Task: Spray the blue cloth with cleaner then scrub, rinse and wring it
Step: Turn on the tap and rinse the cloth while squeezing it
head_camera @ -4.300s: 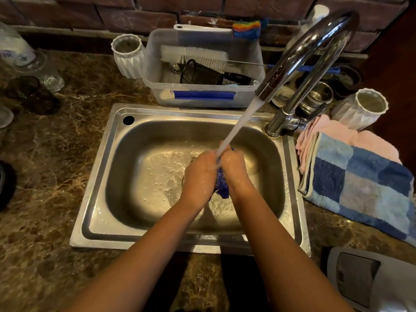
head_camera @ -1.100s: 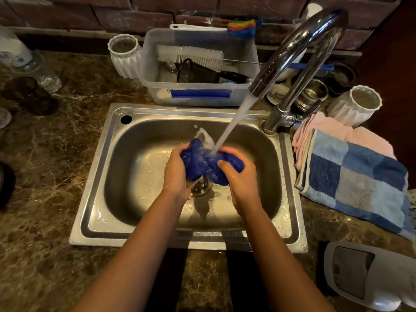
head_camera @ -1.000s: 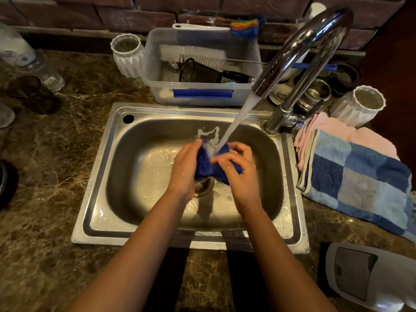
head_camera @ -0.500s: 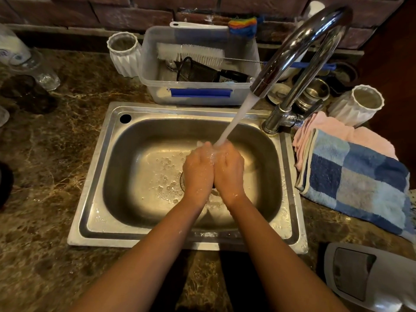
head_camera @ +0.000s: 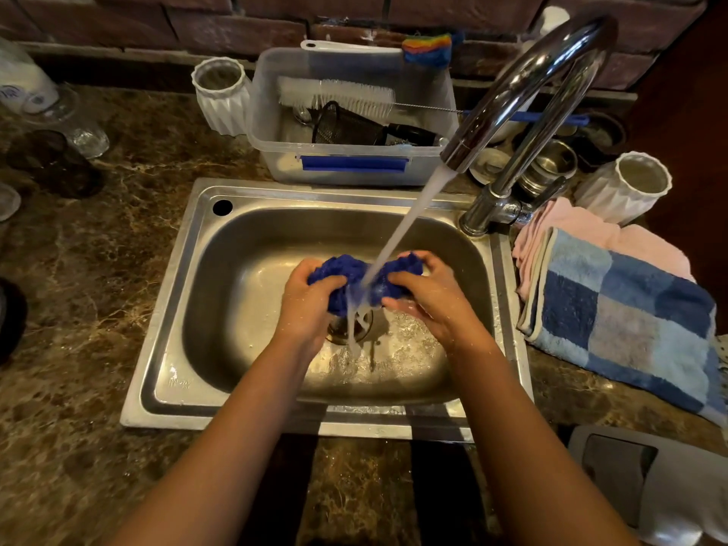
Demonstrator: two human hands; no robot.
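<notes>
The blue cloth (head_camera: pixel 350 271) is bunched between both hands above the drain of the steel sink (head_camera: pixel 177 309). My left hand (head_camera: pixel 307 305) grips its left end and my right hand (head_camera: pixel 429 293) grips its right end. Water runs from the chrome tap (head_camera: pixel 524 84) straight onto the middle of the cloth and pours off it into the drain. Part of the cloth is hidden under my fingers.
A clear plastic tub (head_camera: pixel 354 167) with brushes stands behind the sink. White ribbed cups (head_camera: pixel 222 96) (head_camera: pixel 626 187) sit either side. Folded pink and blue checked towels (head_camera: pixel 622 309) lie right of the sink. A grey-white device (head_camera: pixel 650 482) lies at the near right. Glassware (head_camera: pixel 55 112) stands far left.
Half a second ago my hands were pressed together over the hidden cloth. They have moved apart, and the cloth now shows stretched between them under the water.
</notes>
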